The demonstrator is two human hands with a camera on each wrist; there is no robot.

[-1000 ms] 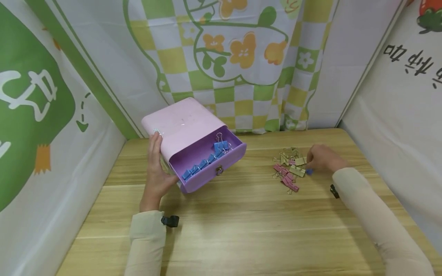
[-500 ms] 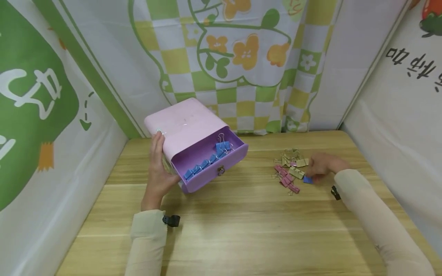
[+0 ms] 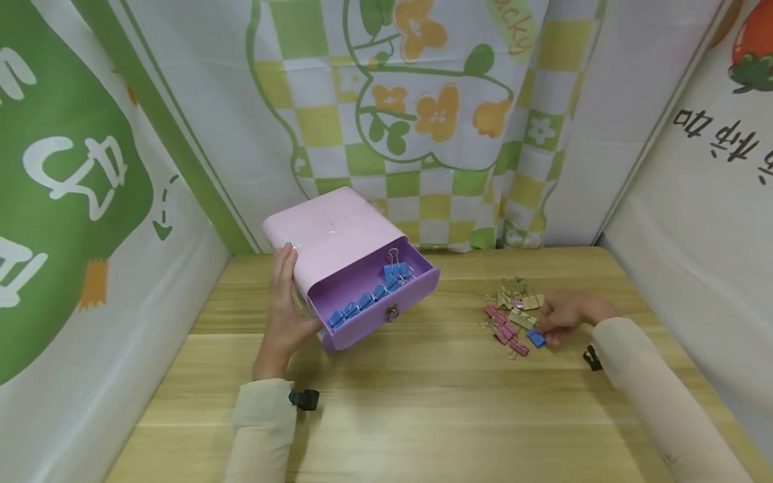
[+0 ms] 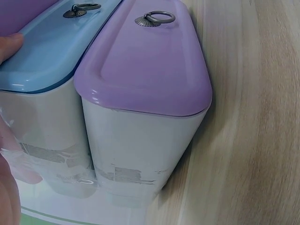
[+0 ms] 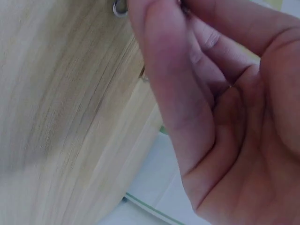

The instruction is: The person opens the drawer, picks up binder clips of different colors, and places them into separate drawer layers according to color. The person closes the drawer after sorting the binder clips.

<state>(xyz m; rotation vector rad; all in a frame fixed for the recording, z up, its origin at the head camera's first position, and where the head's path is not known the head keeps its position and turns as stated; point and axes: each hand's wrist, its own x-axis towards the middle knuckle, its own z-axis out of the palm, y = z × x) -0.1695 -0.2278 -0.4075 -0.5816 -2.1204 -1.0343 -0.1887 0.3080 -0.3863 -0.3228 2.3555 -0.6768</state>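
Note:
A pink storage box [image 3: 338,225] stands on the table with its purple top drawer [image 3: 413,285] pulled out. Several blue binder clips [image 3: 364,300] lie in that drawer. My left hand [image 3: 284,322] grips the box's left side, fingers along the wall and thumb [image 4: 8,47] on the front of a light blue drawer [image 4: 44,51] below. In my right hand [image 3: 570,315], thumb and fingers pinch a blue binder clip [image 3: 535,337] close over the table. Beside it is a pile of yellow binder clips [image 3: 524,319] and pink binder clips [image 3: 504,330].
A lower purple drawer [image 4: 150,61] with a ring pull is closed at the box's base. Wooden tabletop [image 3: 423,416] extends in front of the box and clips. Behind hangs a checkered curtain [image 3: 435,181], with printed white walls at both sides.
My right hand has drawn the blue binder clip slightly toward me, out from beside the pile, and more of it shows. My left hand keeps its hold on the box. The head view has tilted slightly.

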